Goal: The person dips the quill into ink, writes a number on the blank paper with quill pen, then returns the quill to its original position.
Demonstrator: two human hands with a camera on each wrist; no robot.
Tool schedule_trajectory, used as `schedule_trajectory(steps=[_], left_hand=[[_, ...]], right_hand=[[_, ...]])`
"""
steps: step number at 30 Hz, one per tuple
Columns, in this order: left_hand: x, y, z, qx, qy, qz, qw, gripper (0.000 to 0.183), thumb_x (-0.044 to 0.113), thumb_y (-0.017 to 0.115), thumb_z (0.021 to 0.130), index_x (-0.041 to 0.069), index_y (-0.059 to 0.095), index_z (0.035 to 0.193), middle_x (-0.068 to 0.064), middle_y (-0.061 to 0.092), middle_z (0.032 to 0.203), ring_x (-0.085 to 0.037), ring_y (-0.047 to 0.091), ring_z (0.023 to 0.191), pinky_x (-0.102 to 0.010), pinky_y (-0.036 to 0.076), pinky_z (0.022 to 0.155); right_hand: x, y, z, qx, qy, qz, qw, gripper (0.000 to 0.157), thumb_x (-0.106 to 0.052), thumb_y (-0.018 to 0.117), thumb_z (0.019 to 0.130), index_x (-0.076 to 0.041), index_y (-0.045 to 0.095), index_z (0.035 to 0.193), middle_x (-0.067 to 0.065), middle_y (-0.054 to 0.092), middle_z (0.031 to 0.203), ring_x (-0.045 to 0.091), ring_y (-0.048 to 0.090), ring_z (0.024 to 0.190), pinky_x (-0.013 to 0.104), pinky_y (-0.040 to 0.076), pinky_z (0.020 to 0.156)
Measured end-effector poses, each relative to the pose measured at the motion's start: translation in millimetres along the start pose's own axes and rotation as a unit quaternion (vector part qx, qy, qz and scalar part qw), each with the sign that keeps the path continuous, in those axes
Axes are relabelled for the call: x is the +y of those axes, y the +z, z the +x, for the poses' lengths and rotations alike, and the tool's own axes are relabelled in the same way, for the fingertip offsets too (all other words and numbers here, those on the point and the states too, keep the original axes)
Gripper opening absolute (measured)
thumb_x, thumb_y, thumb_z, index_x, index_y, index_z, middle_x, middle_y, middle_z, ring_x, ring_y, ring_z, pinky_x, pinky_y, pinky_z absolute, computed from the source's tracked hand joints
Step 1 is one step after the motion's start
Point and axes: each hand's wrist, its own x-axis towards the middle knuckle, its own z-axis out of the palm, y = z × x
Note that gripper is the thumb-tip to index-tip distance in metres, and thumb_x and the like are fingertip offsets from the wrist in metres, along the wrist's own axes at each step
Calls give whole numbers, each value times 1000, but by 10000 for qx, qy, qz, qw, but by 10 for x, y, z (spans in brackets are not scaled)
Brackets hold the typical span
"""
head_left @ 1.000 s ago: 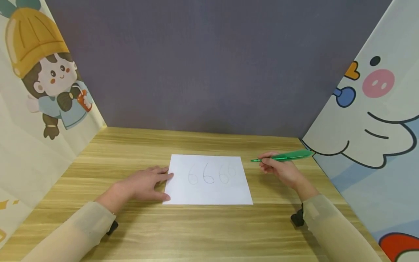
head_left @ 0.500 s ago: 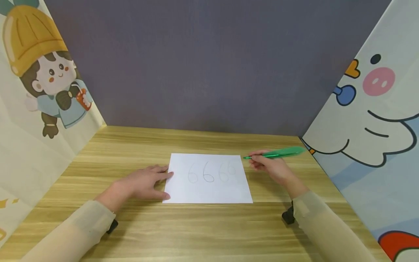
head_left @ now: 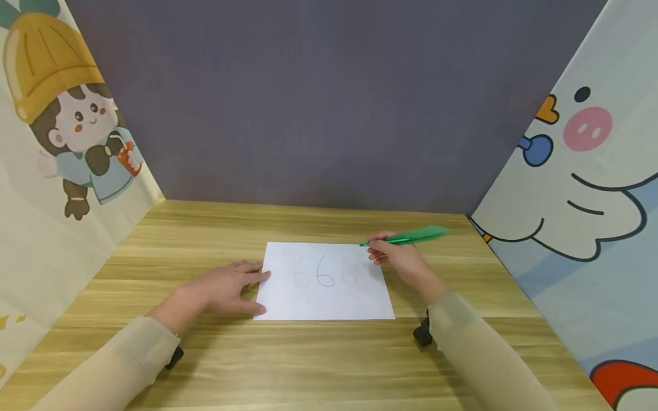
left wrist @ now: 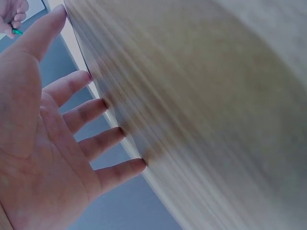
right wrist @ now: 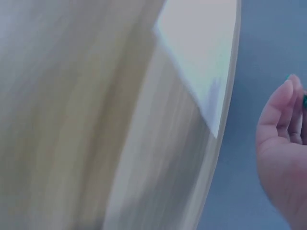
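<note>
A white sheet of paper (head_left: 319,305) lies on the wooden table, bearing several pencil-thin "6" figures, one darker than the others. My left hand (head_left: 223,289) rests at its left edge, thumb and a finger on the paper. In the left wrist view, the fingers (left wrist: 84,115) are spread with tips on the table side. A green feather-like pen (head_left: 411,235) is pinched in my right hand (head_left: 401,260) at the paper's upper right, its tip pointing left. The right wrist view catches the curled right hand (right wrist: 283,153) apart from the table, with only a bit of green visible.
The wooden table (head_left: 288,365) ends at a grey-purple back panel (head_left: 329,114). Printed cartoon panels stand on both sides, a capped child (head_left: 84,125) at left and a white creature (head_left: 606,188) at right. Black wrist devices (head_left: 422,332) hang below the sleeves.
My right hand has moved left with the pen, from beside the paper to over its upper right corner, covering the rightmost figure. The left hand has stayed in place.
</note>
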Motion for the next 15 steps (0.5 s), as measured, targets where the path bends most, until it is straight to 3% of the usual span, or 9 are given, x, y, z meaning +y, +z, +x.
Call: schedule_trajectory(steps=[6,15], left_hand=[[-8,23,-5,27,11,0,10000,91,70,70,97,14,51,166,-23,41,174,-56,39,158,-73,38,125],[9,17,-8,58,-12,-32,10000,90,69,71,97,14,51,166,-22,41,174,-55,39,158,-74,38,124]], right_hand=[[7,167,144,215,24,270,9994,41,-19,68,108,8,65,138,21,75,117,17,75,93,27,66,85],[52,385,286,262,397,714,9963,42,-15,66,108,9,62,142,14,76,111,16,75,93,31,66,88]])
